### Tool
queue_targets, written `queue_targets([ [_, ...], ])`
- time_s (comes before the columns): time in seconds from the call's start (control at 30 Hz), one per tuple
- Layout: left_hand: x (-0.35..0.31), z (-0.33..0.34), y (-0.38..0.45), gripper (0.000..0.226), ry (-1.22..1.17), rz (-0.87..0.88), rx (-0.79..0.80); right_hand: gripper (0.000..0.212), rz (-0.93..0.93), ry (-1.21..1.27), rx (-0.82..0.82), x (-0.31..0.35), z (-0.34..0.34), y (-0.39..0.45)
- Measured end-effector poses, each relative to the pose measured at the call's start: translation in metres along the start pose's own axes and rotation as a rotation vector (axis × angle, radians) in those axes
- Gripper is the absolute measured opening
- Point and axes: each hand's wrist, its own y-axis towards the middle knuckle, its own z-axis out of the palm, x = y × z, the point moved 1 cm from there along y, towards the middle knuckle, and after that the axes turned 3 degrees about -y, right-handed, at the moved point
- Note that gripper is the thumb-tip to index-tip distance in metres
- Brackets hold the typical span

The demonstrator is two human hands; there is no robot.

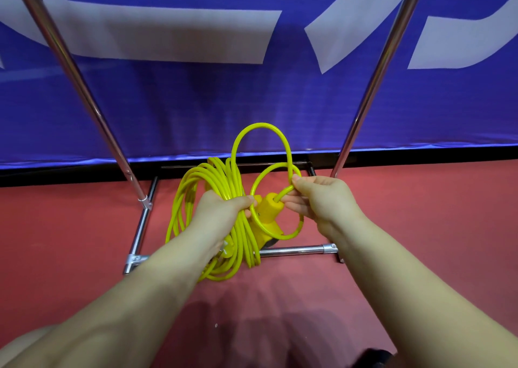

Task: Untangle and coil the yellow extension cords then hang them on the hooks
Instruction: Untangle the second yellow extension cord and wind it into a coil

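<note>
Both forearms reach forward over the red floor. Left hand [224,207] grips the coiled cord [196,199] at its waist; right hand [322,199] pinches a loose loop just beside the socket [269,216]. Coil hangs above the rack [294,250] base, near the blue banner [196,101].

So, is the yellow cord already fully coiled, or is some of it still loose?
Mostly coiled. The left hand grips the bundled yellow cord, but the right hand pinches loose loops beside the yellow socket end.
</note>
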Motion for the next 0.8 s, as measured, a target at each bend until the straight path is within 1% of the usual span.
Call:
queue_targets([
  [0.1, 0.000, -0.002, 0.001, 0.012, 0.017, -0.009, 0.017, 0.017, 0.122, 0.129, 0.026, 0.005, -0.001, -0.001],
  [0.2, -0.002, -0.007, 0.004, 0.010, 0.055, 0.005, 0.019, 0.020, 0.213, 0.173, 0.049, 0.008, -0.003, 0.000],
  [0.27, -0.005, -0.011, 0.006, 0.013, 0.077, 0.027, 0.020, 0.019, 0.216, 0.165, 0.058, 0.010, -0.007, 0.004],
  [0.37, -0.009, -0.015, 0.009, 0.027, 0.077, 0.050, 0.052, 0.019, 0.216, 0.139, 0.095, 0.012, -0.013, 0.009],
  [0.4, -0.010, -0.015, 0.008, 0.026, 0.079, 0.058, 0.065, 0.020, 0.223, 0.128, 0.110, 0.012, -0.014, 0.010],
  [0.53, -0.010, -0.014, 0.008, 0.004, 0.126, 0.069, 0.088, 0.023, 0.236, 0.126, 0.151, 0.016, -0.019, 0.012],
  [0.57, -0.010, -0.014, 0.009, 0.003, 0.131, 0.068, 0.093, 0.024, 0.238, 0.125, 0.160, 0.017, -0.021, 0.013],
  [0.6, -0.009, -0.014, 0.010, 0.006, 0.127, 0.055, 0.091, 0.025, 0.243, 0.123, 0.168, 0.019, -0.022, 0.012],
  [0.67, -0.008, -0.012, 0.010, 0.003, 0.114, 0.032, 0.097, 0.026, 0.253, 0.121, 0.180, 0.021, -0.026, 0.013],
  [0.73, -0.007, -0.010, 0.011, 0.012, 0.118, 0.020, 0.105, 0.026, 0.251, 0.118, 0.192, 0.022, -0.027, 0.013],
  [0.8, -0.005, -0.008, 0.012, 0.014, 0.144, 0.019, 0.097, 0.027, 0.239, 0.121, 0.191, 0.022, -0.027, 0.014],
])
